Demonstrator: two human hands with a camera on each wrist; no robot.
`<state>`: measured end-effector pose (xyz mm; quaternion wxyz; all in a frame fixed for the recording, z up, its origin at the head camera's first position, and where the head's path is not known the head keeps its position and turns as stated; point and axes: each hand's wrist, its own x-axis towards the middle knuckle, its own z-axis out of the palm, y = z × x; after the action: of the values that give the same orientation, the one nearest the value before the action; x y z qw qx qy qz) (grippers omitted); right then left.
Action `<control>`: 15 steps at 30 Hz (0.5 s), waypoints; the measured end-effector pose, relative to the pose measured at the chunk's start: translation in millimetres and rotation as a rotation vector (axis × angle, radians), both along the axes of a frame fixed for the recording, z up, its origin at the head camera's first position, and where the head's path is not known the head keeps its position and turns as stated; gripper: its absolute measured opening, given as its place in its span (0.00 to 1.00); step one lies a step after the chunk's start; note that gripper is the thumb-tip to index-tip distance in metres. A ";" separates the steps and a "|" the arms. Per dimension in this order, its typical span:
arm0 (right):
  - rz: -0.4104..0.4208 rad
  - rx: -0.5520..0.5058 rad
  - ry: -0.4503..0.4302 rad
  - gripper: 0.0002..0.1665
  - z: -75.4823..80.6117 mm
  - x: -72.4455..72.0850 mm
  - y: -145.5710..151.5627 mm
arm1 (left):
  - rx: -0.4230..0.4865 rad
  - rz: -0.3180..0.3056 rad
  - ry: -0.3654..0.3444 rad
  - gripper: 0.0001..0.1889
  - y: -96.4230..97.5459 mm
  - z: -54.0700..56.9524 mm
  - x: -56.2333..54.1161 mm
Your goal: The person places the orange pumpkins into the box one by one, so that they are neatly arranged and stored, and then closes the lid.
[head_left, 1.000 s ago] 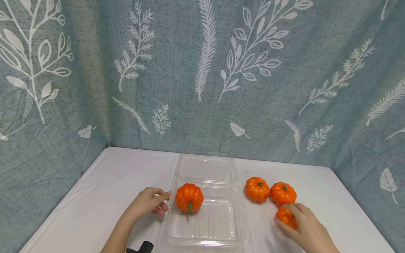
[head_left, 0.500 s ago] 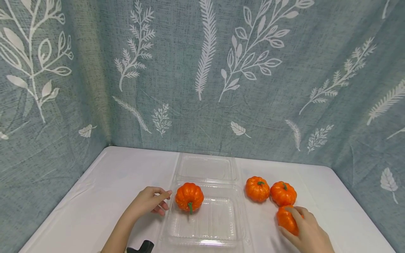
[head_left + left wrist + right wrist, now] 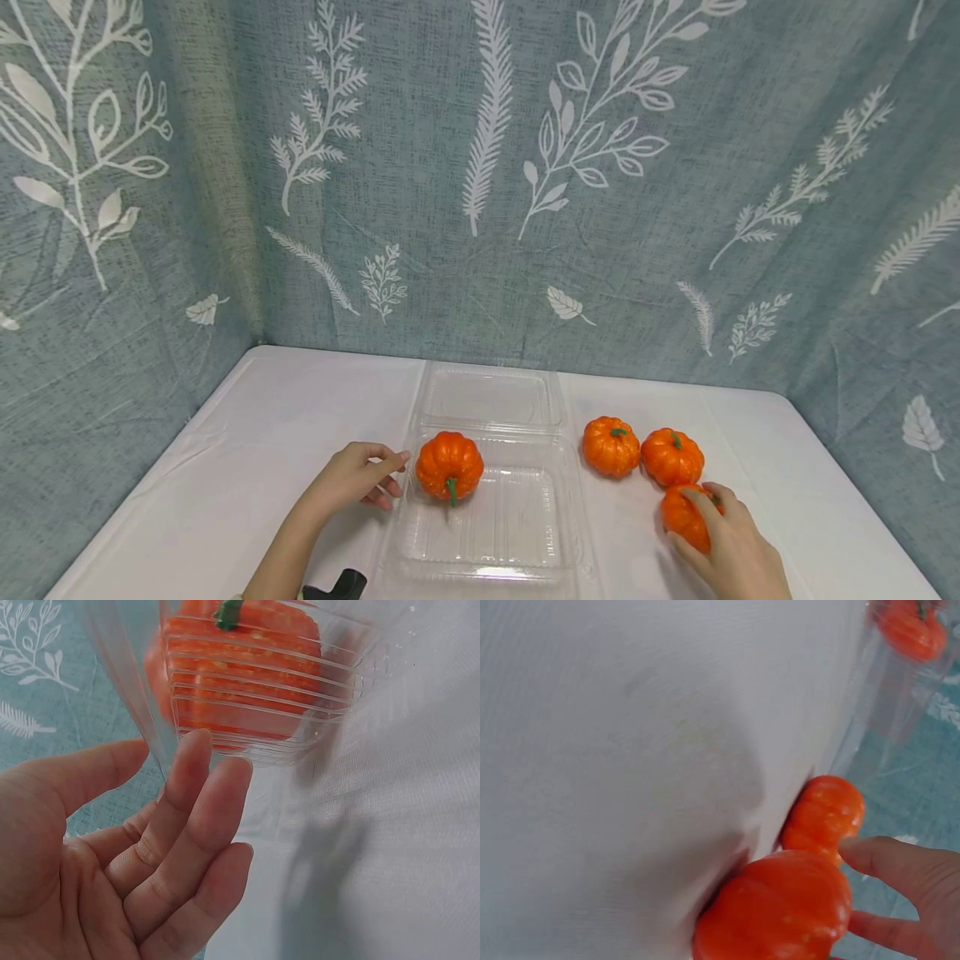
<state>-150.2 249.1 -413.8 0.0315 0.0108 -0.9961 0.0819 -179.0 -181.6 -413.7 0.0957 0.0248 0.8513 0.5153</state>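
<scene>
In the head view my left hand [image 3: 356,477] is at the left rim of a clear plastic clamshell container [image 3: 517,533]. The left wrist view shows the thumb [image 3: 112,769] and the fingers [image 3: 191,817] on opposite sides of that thin rim, pinching it. Inside the container, at its left, sits an orange pumpkin [image 3: 448,462] with a green stem. At the right my right hand [image 3: 738,546] holds another small orange pumpkin [image 3: 684,521] between thumb and fingers, partly hiding it. This pumpkin appears in the right wrist view [image 3: 776,911] close to the cloth.
Two more pumpkins, one left [image 3: 611,447] and one right [image 3: 672,457], stand behind the held one, right of the container. The container's lid [image 3: 487,398] lies folded back. A white cloth [image 3: 300,392] covers the table; a patterned curtain [image 3: 420,167] closes the back and sides.
My right hand has shifted slightly right, and the pumpkin in its grasp has turned and moved a little to the right. My left hand stays at the rim.
</scene>
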 end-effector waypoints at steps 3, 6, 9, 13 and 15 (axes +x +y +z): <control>-0.004 0.006 0.001 0.37 -1.8 -1.4 0.9 | 0.001 -0.002 -0.001 0.20 0.3 0.3 -0.2; 0.006 0.010 0.015 0.37 -3.4 -2.1 1.4 | 0.001 -0.002 -0.003 0.20 0.6 0.2 -0.4; 0.023 0.007 0.047 0.36 -5.6 -2.0 1.3 | 0.003 0.001 -0.005 0.19 0.8 0.4 -0.2; 0.039 0.005 0.068 0.35 -8.3 -2.6 0.0 | 0.004 0.005 -0.005 0.19 0.9 0.8 0.0; 0.040 0.006 0.068 0.34 -9.2 -3.2 -0.6 | 0.007 0.007 -0.007 0.19 1.0 1.0 0.2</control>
<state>-153.5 248.5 -423.0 0.0635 0.0334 -0.9943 0.0793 -178.8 -180.5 -412.6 0.0968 0.0205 0.8493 0.5185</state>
